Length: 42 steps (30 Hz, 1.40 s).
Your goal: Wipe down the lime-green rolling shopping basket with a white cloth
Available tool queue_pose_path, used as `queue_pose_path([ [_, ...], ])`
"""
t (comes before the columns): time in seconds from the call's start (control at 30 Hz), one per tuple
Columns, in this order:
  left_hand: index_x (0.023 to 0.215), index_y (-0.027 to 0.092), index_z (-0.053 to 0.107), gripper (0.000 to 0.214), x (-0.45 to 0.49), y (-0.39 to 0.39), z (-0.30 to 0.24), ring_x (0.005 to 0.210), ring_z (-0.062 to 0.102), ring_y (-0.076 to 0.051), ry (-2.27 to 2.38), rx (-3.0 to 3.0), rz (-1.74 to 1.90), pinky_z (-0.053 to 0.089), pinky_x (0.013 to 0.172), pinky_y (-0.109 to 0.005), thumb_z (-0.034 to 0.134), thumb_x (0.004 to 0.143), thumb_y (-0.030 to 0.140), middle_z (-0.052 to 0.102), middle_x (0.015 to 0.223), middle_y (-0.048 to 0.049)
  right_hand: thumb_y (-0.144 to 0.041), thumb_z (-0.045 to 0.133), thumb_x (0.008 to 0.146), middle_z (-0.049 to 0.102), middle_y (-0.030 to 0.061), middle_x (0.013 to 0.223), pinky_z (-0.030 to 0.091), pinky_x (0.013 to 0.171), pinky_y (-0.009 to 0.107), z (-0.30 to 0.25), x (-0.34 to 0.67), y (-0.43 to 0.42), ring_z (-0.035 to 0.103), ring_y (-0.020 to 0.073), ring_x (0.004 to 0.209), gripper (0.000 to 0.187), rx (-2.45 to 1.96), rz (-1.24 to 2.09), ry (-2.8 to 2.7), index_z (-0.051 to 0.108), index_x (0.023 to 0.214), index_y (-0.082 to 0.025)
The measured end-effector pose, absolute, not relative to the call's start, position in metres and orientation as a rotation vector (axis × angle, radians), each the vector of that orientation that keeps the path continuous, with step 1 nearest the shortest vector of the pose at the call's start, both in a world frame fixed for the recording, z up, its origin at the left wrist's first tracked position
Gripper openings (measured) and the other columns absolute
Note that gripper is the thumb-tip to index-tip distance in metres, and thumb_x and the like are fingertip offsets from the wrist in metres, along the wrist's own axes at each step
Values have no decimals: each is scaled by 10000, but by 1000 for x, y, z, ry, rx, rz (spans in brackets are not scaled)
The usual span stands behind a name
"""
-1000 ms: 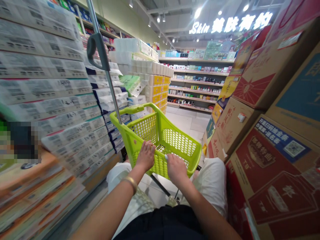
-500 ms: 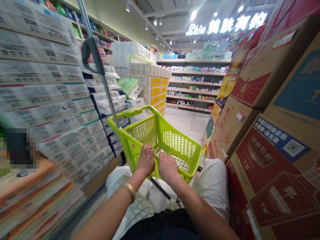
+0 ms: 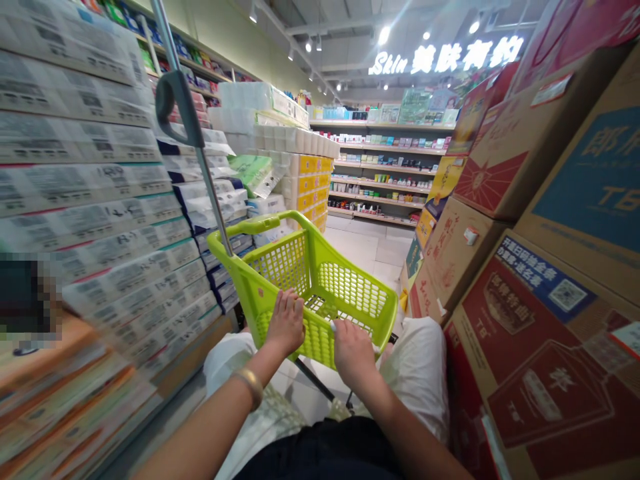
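A lime-green plastic shopping basket (image 3: 357,280) with perforated sides stands between my knees. A metal pull rod (image 3: 213,190) with a grey grip (image 3: 180,107) rises from its left corner. My left hand (image 3: 287,322) has its fingers hooked over the near rim, holding it. Farther right along the same rim is my right hand (image 3: 354,348), closed on a small white piece like a tissue, mostly hidden by the fingers. Little of the basket's slotted floor is covered; a pale shape near its right end is unclear.
Stacked tissue packs (image 3: 115,187) rise close on the left. Cardboard cartons (image 3: 530,333) are piled close on the right. Ahead, paper-roll packs (image 3: 295,140) border the tiled aisle (image 3: 370,250), which leads to product shelves (image 3: 385,167). Orange packs (image 3: 60,373) lie low at left.
My right hand has slid rightward along the basket's near rim, away from my left hand, with the white piece in it. My left hand keeps its place on the rim. The view has shifted slightly.
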<state>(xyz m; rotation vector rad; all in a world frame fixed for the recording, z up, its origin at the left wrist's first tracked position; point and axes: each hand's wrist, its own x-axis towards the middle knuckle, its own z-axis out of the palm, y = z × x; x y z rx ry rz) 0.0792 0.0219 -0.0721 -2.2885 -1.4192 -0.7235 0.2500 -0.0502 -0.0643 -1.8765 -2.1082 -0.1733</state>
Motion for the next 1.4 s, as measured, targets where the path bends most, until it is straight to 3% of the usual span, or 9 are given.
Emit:
queue_pose_path([
  [0.27,1017,156,518,297,77,23,-70,1289,374,-297,-1429,-2267,-721,227,1160,-505,510,723,120,549,1125,-150,-133,397,911,633,113,1049,449,772,329,-29,192,-8,610,216,961,240,-1829,-5,-2247,553,1092,-165],
  [0.53,1115,161,494,466,69,24,-75,1310,350,-310,-1382,-2332,-693,223,1164,-520,536,653,114,526,1180,-143,-174,385,953,625,84,986,429,787,306,-63,239,-44,587,194,894,243,-1781,-216,-2140,553,1128,-184],
  [0.7,1079,133,500,426,78,19,-73,1306,352,-320,-1423,-2289,-728,209,1170,-517,539,655,131,525,1166,-162,-162,388,943,625,84,1002,430,788,329,-70,255,-59,587,211,906,270,-1850,-236,-2065,554,1154,-193],
  [1.03,1030,173,507,310,75,18,-73,1292,373,-298,-1431,-2269,-714,244,1149,-523,506,724,123,544,1116,-142,-126,404,905,637,127,1042,445,773,326,-29,192,-13,616,218,951,232,-1809,-5,-2266,556,1078,-152],
  [1.4,1053,159,498,393,72,15,-72,1294,366,-300,-1406,-2292,-715,211,1172,-501,522,664,110,532,1133,-138,-162,409,938,636,89,1015,431,802,324,-64,251,-60,592,211,928,255,-1844,-182,-2112,560,1142,-191],
])
